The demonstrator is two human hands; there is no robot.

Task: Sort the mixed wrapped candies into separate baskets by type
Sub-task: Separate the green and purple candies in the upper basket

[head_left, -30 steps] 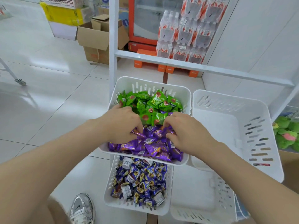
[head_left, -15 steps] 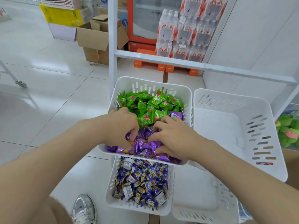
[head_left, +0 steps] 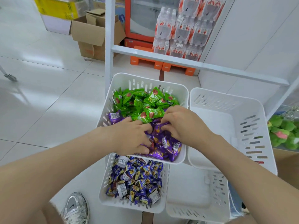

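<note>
A white basket [head_left: 146,80] on the upper rack level holds green wrapped candies [head_left: 144,101] at its far end and purple wrapped candies [head_left: 165,146] at its near end. Both my hands are down in the purple heap. My left hand [head_left: 131,137] lies over the near-left part with fingers curled around purple wrappers. My right hand [head_left: 182,125] is at the right, its fingertips pinching a purple candy by the green pile's edge. One purple candy [head_left: 114,116] lies apart at the left wall. To the right stands a bare white basket [head_left: 252,113].
Below, a white basket [head_left: 103,180] holds blue-purple candies [head_left: 137,178], beside another bare white basket [head_left: 221,196]. The white rack frame [head_left: 178,61] crosses behind. A silver shoe [head_left: 76,207], cardboard boxes [head_left: 92,33], bottled water packs [head_left: 182,31] and green plush toys [head_left: 284,133] surround the rack.
Both hands have shifted within the purple heap: the left one slid toward the near rim, the right one moved up to the border with the green candies. A purple candy now shows at the left wall.
</note>
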